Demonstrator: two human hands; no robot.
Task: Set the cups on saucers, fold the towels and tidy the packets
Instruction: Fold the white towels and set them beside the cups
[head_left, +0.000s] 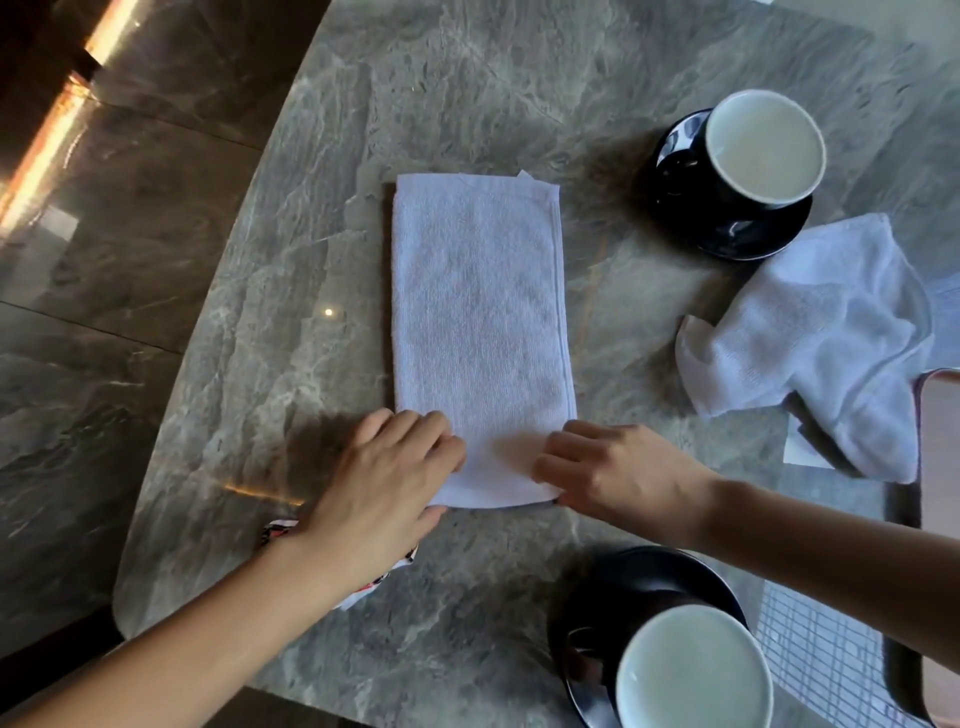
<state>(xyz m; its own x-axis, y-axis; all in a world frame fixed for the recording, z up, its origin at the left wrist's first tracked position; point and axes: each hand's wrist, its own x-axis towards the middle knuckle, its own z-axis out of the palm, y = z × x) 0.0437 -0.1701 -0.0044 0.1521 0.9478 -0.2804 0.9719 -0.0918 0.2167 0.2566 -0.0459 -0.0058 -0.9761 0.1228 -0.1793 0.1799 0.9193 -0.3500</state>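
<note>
- Head view: nearest the wearer, a black cup with pale lining (693, 670) sits on its black glossy saucer (597, 587)
- Left hand (384, 483) and right hand (618, 470) rest on the near corners of a white terry towel folded to a long rectangle (478, 312), fingers curled at its edge; a firm pinch cannot be confirmed
- A patterned packet (275, 530) peeks from under the left wrist
- Uneven lifting could skew the layers on the slick grey marble table (467, 78)
- Further right, a rumpled white towel (826, 332) lies unfolded beside a second black cup (763, 145) on its saucer (675, 161)
</note>
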